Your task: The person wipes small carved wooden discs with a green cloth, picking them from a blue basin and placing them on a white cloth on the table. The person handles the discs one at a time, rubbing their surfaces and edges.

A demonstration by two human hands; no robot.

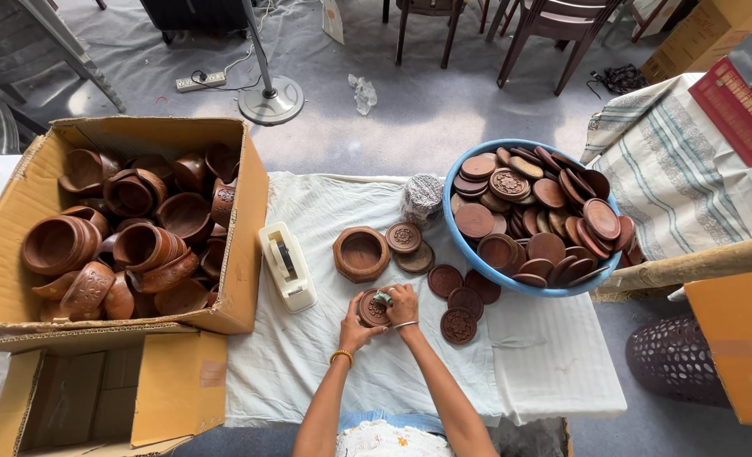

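Note:
My left hand [355, 328] and my right hand [403, 305] meet over a round carved wooden lid [371, 310] on the white cloth [308, 355]. The left hand grips the lid's left edge. The right hand presses a small pale-green piece [382, 298] against the lid's top. An open wooden bowl [360, 253] stands just beyond the hands. Two more lids [410, 245] lie beside the bowl, and three dark lids [460, 296] lie to the right of my right hand.
A cardboard box [249, 211] of wooden bowls sits at left, an empty box [173, 381] in front of it. A white tape dispenser [287, 267] lies by the box. A blue basin [477, 254] holds several lids. Chairs, a stand base and a power strip lie beyond.

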